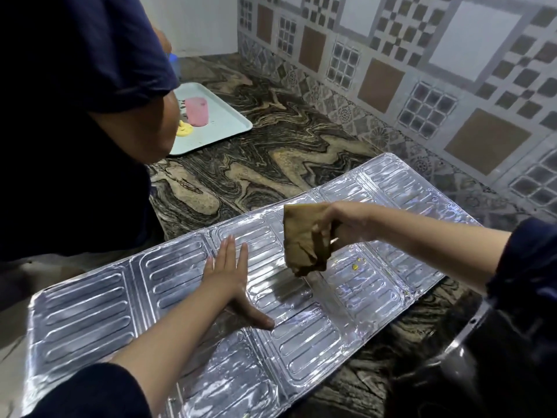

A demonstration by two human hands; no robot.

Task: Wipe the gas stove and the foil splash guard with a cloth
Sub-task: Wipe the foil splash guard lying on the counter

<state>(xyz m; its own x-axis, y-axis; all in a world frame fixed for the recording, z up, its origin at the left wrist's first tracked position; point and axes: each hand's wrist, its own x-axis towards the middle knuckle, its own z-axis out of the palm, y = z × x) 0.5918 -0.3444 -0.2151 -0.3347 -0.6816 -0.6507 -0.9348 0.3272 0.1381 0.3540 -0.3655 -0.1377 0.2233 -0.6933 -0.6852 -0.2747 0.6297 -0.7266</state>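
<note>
Left hand (229,276) flat, open, pinning foil splash guard (304,333); right hand (340,224) grips brown cloth (304,239) above it, yellow spots (355,265) just right.

A single head-worn wide-angle view looks forward and steeply down, close over the bench (271,164), with the tiled wall (422,70) at the upper right.

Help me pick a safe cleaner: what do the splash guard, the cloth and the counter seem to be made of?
Splash guard: thin aluminium foil, by its mirror shine, embossed ribs and creases. Cloth in the right hand: soft brown woven fabric, by its limp folds. Counter: probably polished stone, by its swirling veins; laminate is possible.
</note>
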